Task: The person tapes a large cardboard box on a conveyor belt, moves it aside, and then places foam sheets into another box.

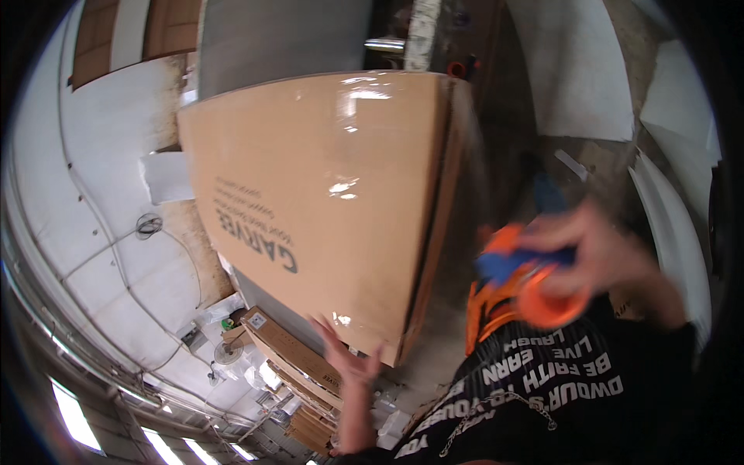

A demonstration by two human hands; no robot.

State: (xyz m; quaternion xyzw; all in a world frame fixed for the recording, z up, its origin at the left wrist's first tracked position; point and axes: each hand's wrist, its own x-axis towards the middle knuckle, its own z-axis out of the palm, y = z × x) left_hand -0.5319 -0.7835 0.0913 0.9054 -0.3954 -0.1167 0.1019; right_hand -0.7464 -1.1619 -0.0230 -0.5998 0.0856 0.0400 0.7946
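A large brown cardboard box (325,194) lies flat before me, dark print on its top and strips of shiny clear tape along it. My left hand (353,364) is at the box's near edge, fingers spread; whether it touches the cardboard I cannot tell. To the right of the box, my right hand (597,244) grips an orange and blue tape dispenser (500,263). An orange ring shows at its near end. Motion blurs both this hand and the dispenser, which is apart from the box.
Under the box is a grey tabletop (283,39). More flat cardboard boxes (294,353) are stacked beyond my left hand. A standing fan (229,353) is near the white wall (116,155), which carries cables. White sheets (577,70) stand at the right.
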